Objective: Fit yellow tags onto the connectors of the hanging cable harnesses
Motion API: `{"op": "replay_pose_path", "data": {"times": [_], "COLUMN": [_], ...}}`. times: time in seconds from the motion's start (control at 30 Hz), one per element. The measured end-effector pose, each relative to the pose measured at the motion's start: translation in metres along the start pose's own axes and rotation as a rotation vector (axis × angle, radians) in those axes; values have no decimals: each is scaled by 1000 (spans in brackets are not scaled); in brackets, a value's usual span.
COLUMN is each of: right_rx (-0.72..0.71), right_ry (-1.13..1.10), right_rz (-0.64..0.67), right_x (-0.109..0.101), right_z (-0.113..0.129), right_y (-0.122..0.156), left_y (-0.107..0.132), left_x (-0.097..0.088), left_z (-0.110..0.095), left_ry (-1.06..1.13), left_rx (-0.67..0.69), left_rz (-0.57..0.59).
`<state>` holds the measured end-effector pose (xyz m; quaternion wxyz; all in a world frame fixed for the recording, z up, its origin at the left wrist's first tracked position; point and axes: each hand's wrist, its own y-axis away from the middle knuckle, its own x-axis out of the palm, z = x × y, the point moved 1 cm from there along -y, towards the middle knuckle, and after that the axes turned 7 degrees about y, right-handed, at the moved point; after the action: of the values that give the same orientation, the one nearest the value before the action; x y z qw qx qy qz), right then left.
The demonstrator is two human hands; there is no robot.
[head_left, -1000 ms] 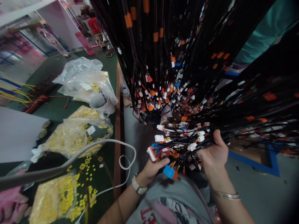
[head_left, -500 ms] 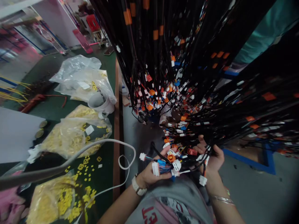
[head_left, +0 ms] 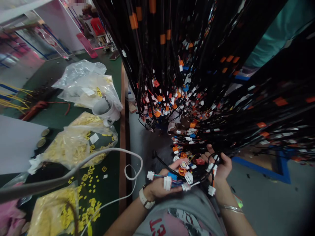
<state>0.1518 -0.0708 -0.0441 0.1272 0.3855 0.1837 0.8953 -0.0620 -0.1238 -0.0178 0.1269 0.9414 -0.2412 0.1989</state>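
In front of my body I hold the end of a black wire harness (head_left: 203,177) with white, orange and blue connectors. My left hand (head_left: 155,187) is palm up under the connectors, its fingers mostly hidden by them. A wide white connector (head_left: 167,183) lies across this palm, and a small white connector (head_left: 150,175) sticks out past its left side. Around the black branches of the harness curl the fingers of my right hand (head_left: 222,170). A white connector (head_left: 211,190) on a short orange and black lead dangles below that hand.
Many hanging harnesses (head_left: 157,59) fill the space ahead and to the right. At left a green table (head_left: 112,170) bears bags of small yellow parts (head_left: 66,147), a white mug (head_left: 103,109) and a grey cable (head_left: 98,152). A blue frame (head_left: 283,170) stands at lower right.
The connectors on my left palm have shifted and turned slightly, with the wide white one now farther right. My right hand has moved a little left and down, still around the branches.
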Motion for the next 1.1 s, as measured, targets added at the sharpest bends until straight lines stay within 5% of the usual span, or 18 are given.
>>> {"op": "replay_pose_path", "data": {"times": [0.27, 0.43, 0.57, 0.73, 0.93, 1.1], "right_rx": [148, 77, 18, 34, -217, -349], "right_ry": [166, 554, 740, 839, 721, 669], "right_rz": [-123, -80, -28, -44, -241, -343], "right_x": [28, 39, 23, -10, -45, -76], "right_z": [9, -1, -6, 17, 72, 93], "right_y": [14, 12, 5, 12, 14, 2], "left_y": [-16, -27, -28, -27, -32, -37], "left_x": [-9, -28, -38, -45, -48, -49], "left_z": [2, 18, 33, 42, 56, 70], "left_ry": [768, 881, 789, 529, 66, -333], "left_rx": [-45, -192, -328, -242, -177, -71], "left_rz": [-286, -579, -867, -1048, -1045, -899]}}
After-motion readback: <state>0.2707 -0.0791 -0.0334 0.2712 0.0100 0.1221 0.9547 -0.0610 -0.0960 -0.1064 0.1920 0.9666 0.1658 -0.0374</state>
